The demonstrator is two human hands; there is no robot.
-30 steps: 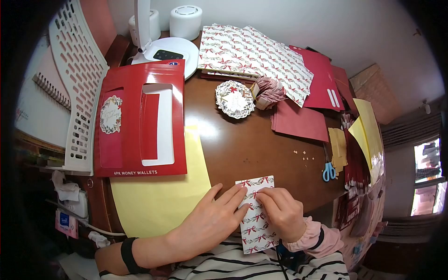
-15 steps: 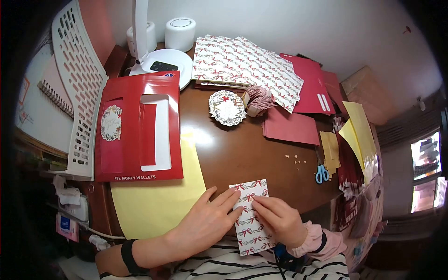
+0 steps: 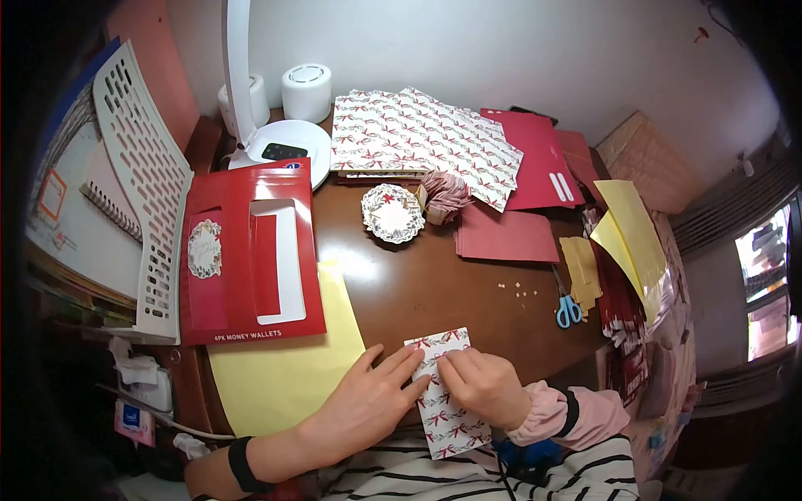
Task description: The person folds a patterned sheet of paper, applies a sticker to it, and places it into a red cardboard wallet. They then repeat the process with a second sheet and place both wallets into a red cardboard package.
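A narrow white paper piece (image 3: 455, 422), printed with red bows and green sprigs, lies at the near edge of the desk in front of me. My left hand (image 3: 376, 392) rests across its left side, fingers stretched out and flat on the paper. On its upper right part, my right hand (image 3: 484, 384) presses with curled fingers. Whatever may be in those fingertips is hidden. Just left of my left hand is a yellow sheet (image 3: 276, 384). It lies partly under a red packet (image 3: 238, 309) marked "4PK MONEY WALLETS".
Round wreath-printed cutouts (image 3: 393, 214) sit beside a banded pinkish bundle (image 3: 443, 197). Behind are patterned sheets (image 3: 418, 134) and red card pieces (image 3: 505, 236). Blue-handled scissors (image 3: 568, 311) lie right, near tiny pale bits (image 3: 518, 290). A lamp base (image 3: 292, 150) stands back left.
The fingers of my right hand have curled in more and turned down against the paper. My left hand stays on it. The camera view has tilted slightly.
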